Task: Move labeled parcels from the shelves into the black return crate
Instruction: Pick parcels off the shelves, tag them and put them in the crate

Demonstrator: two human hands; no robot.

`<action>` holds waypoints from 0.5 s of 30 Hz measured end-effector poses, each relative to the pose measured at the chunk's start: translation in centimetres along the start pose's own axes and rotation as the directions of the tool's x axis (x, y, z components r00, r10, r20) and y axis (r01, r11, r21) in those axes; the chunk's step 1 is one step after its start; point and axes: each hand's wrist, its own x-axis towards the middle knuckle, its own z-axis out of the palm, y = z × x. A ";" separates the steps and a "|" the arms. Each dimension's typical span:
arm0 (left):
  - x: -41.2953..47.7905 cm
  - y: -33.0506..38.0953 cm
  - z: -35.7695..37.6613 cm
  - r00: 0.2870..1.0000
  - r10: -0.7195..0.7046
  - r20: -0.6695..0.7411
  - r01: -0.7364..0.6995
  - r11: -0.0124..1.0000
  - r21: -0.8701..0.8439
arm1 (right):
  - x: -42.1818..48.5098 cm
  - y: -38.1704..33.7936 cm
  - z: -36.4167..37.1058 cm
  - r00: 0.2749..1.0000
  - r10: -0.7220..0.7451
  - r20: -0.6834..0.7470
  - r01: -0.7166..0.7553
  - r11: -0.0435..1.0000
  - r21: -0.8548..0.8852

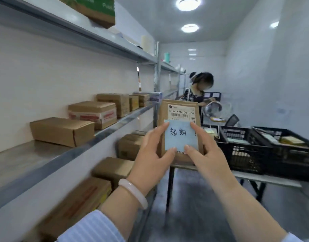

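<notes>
Labelled parcel (180, 105) held up between shelves (90, 137) and black crate (246, 154)
The shelves run along my left and the black crate stands on a table (246, 177) at right. I hold the parcel upright, my left hand (150, 158) gripping its left side and my right hand (208, 151) its right, forefingers and thumbs pressed on the blue note (180, 137) on its front

Upright brown parcel (179, 109) with blue handwritten note, beside black crate (246, 154).
</notes>
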 end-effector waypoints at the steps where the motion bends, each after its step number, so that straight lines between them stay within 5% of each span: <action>1: 0.2 0.4 2.0 0.999 0.017 0.040 -0.016 0.999 -0.043 | -0.6 0.3 -2.0 0.999 0.012 -0.044 -0.014 0.999 -0.034; 15: -0.6 10.0 28.9 0.847 0.223 0.483 0.043 0.876 -0.480 | -11.1 0.8 -27.2 0.824 0.077 -0.562 -0.295 0.904 -0.309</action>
